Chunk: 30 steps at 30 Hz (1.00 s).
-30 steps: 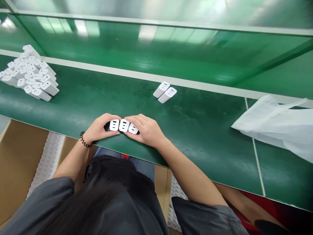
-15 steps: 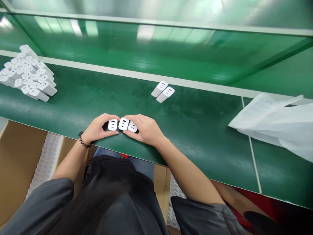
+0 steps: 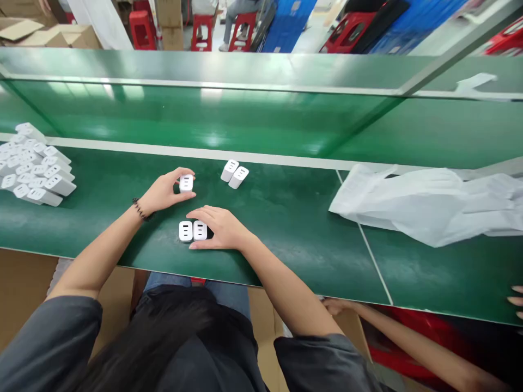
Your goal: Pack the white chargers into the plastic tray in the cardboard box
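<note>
My left hand [image 3: 163, 190] holds one white charger block [image 3: 186, 183] by its sides, out over the green belt [image 3: 286, 218]. Nearer me, my right hand [image 3: 218, 227] rests on the belt, fingers wrapped round a pair of white charger blocks [image 3: 193, 231] lying side by side with their port faces toward me. A second pair of white blocks [image 3: 234, 173] lies farther back, just right of my left hand, touched by neither hand.
A stack of several white charger blocks [image 3: 35, 171] sits at the left of the belt. A crumpled white plastic bag [image 3: 425, 204] lies at the right. Another person's arm [image 3: 408, 343] reaches under the belt's near edge; fingertips [image 3: 515, 302] show at the right border.
My left hand has taken one block from the row of three and carried it away from me, toward the far pair. My right hand stays on the other two. The camera tilted up.
</note>
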Motion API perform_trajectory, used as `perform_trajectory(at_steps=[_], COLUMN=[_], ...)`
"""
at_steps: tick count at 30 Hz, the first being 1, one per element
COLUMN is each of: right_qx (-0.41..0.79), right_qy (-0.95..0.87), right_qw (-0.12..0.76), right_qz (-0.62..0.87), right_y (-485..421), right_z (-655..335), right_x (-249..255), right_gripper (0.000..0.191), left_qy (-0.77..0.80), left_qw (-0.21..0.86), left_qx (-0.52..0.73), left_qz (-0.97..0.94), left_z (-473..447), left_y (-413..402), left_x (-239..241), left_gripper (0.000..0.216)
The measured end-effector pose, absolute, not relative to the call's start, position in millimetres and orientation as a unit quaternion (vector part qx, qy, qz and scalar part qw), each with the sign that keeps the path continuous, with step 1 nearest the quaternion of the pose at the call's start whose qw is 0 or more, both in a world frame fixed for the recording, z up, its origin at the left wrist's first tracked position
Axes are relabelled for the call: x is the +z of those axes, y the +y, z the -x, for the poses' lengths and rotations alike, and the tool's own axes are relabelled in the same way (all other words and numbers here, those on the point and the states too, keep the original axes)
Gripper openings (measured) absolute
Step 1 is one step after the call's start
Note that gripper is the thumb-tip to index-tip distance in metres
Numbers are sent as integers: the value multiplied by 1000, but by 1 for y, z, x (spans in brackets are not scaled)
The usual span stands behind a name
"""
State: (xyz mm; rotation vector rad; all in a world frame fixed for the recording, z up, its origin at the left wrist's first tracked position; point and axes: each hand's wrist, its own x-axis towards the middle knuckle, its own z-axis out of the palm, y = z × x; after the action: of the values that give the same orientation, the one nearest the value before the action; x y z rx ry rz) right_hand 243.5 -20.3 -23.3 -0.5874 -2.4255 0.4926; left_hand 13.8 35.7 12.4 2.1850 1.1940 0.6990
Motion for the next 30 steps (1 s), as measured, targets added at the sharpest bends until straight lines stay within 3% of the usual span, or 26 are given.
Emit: perform_trajectory(at_steps=[6, 14, 19, 26, 30], right_qx=[168, 45, 106, 154, 134], right_qy=[-854, -685, -665, -716, -707], right_qw=[385, 538, 497, 450, 413], right_qz=[308, 490, 548, 511, 558], right_y=[0, 29, 48, 57, 57], right_z=[-265, -287, -300, -301, -295], right_x=[-27, -37, -61, -74, -52], right_gripper=[40, 25, 61, 52, 62], left_qy=[421, 393, 375, 408, 402], left_qw=[312, 346, 366, 293, 273], left_qx=[269, 265, 254, 258, 282], left_qz=[-808, -809, -813, -825, -827], left_z=[-79, -77, -77, -84, -84], left_y=[131, 132, 131, 139, 142], left_x=[-17, -32, -29, -36, -36], left_gripper=[56, 79, 70, 65, 90])
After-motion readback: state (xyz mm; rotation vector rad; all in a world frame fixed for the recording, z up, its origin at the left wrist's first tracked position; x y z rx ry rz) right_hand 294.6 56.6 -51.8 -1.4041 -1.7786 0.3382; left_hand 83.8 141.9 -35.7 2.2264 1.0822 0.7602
